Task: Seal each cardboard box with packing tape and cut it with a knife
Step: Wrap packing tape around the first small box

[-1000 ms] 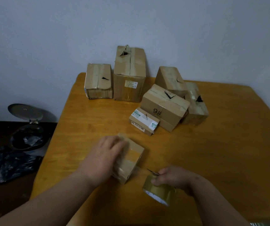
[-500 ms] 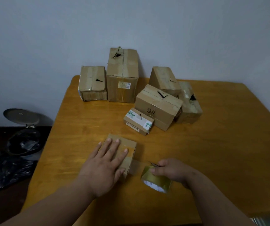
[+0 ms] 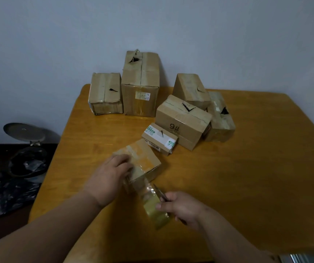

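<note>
A small cardboard box [image 3: 144, 158] lies tilted on the wooden table [image 3: 247, 177], with shiny tape across its top. My left hand [image 3: 110, 177] grips the box's near left corner with curled fingers. A strip of clear tape [image 3: 145, 188] runs from the box down to the brownish tape roll [image 3: 157, 213]. My right hand [image 3: 182, 207] holds the roll together with a small knife [image 3: 159, 192], whose blade points up along the strip.
Several taped cardboard boxes [image 3: 182, 120] stand at the back of the table against the wall, one marked 9#. A small box with a white label [image 3: 159, 138] lies just behind the one I hold. A bin with an open lid [image 3: 25, 149] stands on the floor to the left.
My left hand went from lying flat on the box to gripping its near corner. The box has tilted and turned. The right hand drew the roll nearer, lengthening the tape strip.
</note>
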Action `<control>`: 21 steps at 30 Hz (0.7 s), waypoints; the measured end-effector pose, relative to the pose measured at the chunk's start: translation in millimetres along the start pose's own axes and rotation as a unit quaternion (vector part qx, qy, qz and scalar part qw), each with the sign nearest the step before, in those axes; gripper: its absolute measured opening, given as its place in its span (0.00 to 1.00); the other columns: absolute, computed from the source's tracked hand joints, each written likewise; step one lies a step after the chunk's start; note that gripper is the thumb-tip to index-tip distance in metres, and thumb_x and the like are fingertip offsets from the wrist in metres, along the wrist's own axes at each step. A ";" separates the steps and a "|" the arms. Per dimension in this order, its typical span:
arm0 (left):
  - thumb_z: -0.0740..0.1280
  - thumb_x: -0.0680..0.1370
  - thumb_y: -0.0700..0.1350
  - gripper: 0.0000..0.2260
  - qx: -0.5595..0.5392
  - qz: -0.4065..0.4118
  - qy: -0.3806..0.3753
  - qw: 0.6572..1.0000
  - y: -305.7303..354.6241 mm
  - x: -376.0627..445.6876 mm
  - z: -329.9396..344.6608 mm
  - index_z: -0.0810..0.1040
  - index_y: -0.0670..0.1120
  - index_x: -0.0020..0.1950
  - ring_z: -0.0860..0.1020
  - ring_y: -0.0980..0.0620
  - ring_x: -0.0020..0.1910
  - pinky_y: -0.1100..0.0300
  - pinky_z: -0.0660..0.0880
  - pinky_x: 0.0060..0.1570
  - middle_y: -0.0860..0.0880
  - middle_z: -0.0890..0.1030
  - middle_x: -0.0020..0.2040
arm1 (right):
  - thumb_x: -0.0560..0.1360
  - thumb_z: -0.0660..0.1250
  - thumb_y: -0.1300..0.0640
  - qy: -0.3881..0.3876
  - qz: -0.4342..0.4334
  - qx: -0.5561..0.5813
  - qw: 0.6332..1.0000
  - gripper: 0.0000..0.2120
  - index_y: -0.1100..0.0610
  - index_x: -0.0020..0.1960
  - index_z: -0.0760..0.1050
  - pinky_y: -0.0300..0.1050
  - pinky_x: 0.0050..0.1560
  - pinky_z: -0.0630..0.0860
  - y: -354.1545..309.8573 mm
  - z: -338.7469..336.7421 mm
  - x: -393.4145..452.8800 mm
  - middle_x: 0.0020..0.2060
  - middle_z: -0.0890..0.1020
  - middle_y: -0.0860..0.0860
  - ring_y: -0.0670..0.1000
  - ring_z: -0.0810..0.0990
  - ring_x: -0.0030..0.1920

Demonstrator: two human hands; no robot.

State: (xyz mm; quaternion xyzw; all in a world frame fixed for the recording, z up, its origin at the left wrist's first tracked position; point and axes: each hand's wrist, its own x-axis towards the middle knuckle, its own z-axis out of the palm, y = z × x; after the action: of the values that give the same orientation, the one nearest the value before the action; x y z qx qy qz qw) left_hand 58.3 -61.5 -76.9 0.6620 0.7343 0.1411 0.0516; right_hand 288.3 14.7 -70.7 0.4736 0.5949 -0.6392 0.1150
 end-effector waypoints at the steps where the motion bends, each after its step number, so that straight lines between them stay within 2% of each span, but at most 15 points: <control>1: 0.71 0.75 0.41 0.13 -0.013 -0.038 0.018 0.999 3.1 -3.6 3.2 0.82 0.47 0.60 0.75 0.39 0.60 0.47 0.75 0.57 0.43 0.77 0.63 | 0.77 0.69 0.51 -0.004 -0.001 0.002 1.000 0.06 0.50 0.52 0.79 0.40 0.41 0.69 -0.3 3.7 2.4 0.47 0.81 0.46 0.45 0.77 0.47; 3: 0.68 0.78 0.49 0.16 -0.054 -0.135 0.032 0.989 12.5 -13.4 7.5 0.79 0.54 0.66 0.71 0.45 0.56 0.52 0.73 0.54 0.45 0.72 0.59 | 0.77 0.69 0.51 -0.008 -0.004 0.002 1.000 0.03 0.49 0.50 0.79 0.38 0.38 0.68 0.9 9.4 6.8 0.45 0.81 0.45 0.44 0.77 0.44; 5: 0.62 0.78 0.60 0.23 -0.164 -0.221 -0.028 0.961 21.7 -23.7 13.1 0.65 0.64 0.74 0.70 0.53 0.50 0.60 0.70 0.48 0.49 0.67 0.56 | 0.76 0.69 0.52 -0.003 -0.003 0.004 1.000 0.01 0.48 0.47 0.77 0.38 0.38 0.67 2.9 13.0 10.2 0.40 0.79 0.44 0.44 0.75 0.41; 6: 0.61 0.77 0.62 0.27 -0.247 -0.255 -0.070 0.932 25.8 -28.3 16.2 0.57 0.69 0.75 0.72 0.54 0.49 0.63 0.70 0.45 0.50 0.69 0.56 | 0.76 0.69 0.52 0.002 0.000 0.006 1.000 0.02 0.48 0.46 0.77 0.39 0.38 0.67 4.1 14.1 11.5 0.38 0.78 0.44 0.44 0.74 0.40; 7: 0.64 0.77 0.60 0.31 -0.340 -0.282 -0.098 0.891 29.8 -31.9 18.6 0.51 0.73 0.74 0.75 0.55 0.49 0.65 0.71 0.43 0.51 0.72 0.57 | 0.76 0.70 0.52 0.005 0.005 0.008 1.000 0.02 0.48 0.47 0.76 0.39 0.38 0.66 5.0 15.0 12.5 0.37 0.77 0.44 0.44 0.73 0.40; 9: 0.72 0.76 0.51 0.42 -0.462 -0.300 -0.111 0.827 34.5 -37.4 24.0 0.44 0.76 0.73 0.79 0.53 0.49 0.66 0.74 0.43 0.53 0.76 0.58 | 0.76 0.70 0.52 0.003 0.011 0.016 1.000 0.02 0.48 0.47 0.77 0.39 0.38 0.66 5.6 16.9 13.5 0.35 0.77 0.44 0.44 0.73 0.38; 11: 0.75 0.73 0.42 0.50 -0.508 -0.307 -0.098 0.799 37.2 -40.0 27.9 0.42 0.75 0.73 0.80 0.49 0.50 0.61 0.78 0.47 0.50 0.78 0.56 | 0.76 0.70 0.53 0.000 0.011 0.023 1.000 0.02 0.49 0.48 0.77 0.38 0.36 0.66 4.9 18.5 13.5 0.35 0.76 0.44 0.43 0.73 0.37; 13: 0.75 0.72 0.37 0.53 -0.509 -0.318 -0.081 0.795 40.0 -38.9 30.5 0.41 0.76 0.72 0.80 0.48 0.50 0.53 0.79 0.53 0.45 0.79 0.54 | 0.76 0.70 0.54 0.001 0.012 0.027 1.000 0.02 0.50 0.48 0.77 0.37 0.33 0.65 4.1 19.3 13.7 0.34 0.76 0.45 0.43 0.73 0.35; 14: 0.75 0.72 0.36 0.54 -0.507 -0.318 -0.075 0.798 41.3 -38.6 32.0 0.40 0.77 0.71 0.79 0.49 0.51 0.51 0.79 0.55 0.46 0.78 0.57 | 0.76 0.70 0.54 0.001 0.014 0.024 1.000 0.02 0.50 0.48 0.77 0.37 0.33 0.65 3.5 19.1 13.3 0.34 0.77 0.45 0.43 0.73 0.35; 17: 0.75 0.71 0.35 0.56 -0.510 -0.303 -0.058 0.803 47.8 -37.9 34.9 0.38 0.80 0.68 0.77 0.54 0.57 0.54 0.78 0.57 0.54 0.69 0.68 | 0.76 0.70 0.52 -0.003 0.020 0.006 1.000 0.03 0.48 0.49 0.78 0.38 0.36 0.67 2.0 17.2 11.1 0.37 0.78 0.44 0.43 0.74 0.37; 19: 0.75 0.71 0.35 0.56 -0.514 -0.296 -0.038 0.804 51.8 -37.2 37.5 0.38 0.82 0.65 0.76 0.55 0.58 0.58 0.78 0.55 0.57 0.65 0.71 | 0.76 0.70 0.52 0.000 0.022 0.005 1.000 0.04 0.48 0.51 0.78 0.37 0.35 0.67 2.6 15.5 10.1 0.37 0.79 0.44 0.43 0.74 0.36; 21: 0.75 0.71 0.35 0.56 -0.513 -0.302 -0.025 0.803 54.6 -36.3 40.0 0.39 0.83 0.64 0.76 0.54 0.57 0.53 0.78 0.56 0.57 0.65 0.70 | 0.76 0.69 0.52 0.003 0.027 0.006 1.000 0.05 0.48 0.52 0.78 0.37 0.34 0.68 3.1 13.1 8.4 0.37 0.79 0.44 0.43 0.74 0.35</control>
State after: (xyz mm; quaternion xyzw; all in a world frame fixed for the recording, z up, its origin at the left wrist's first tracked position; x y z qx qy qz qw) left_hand 125.4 -87.2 -104.1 0.2874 0.7158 0.4582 0.4416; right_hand 280.0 6.0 -81.0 0.4916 0.5785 -0.6383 0.1276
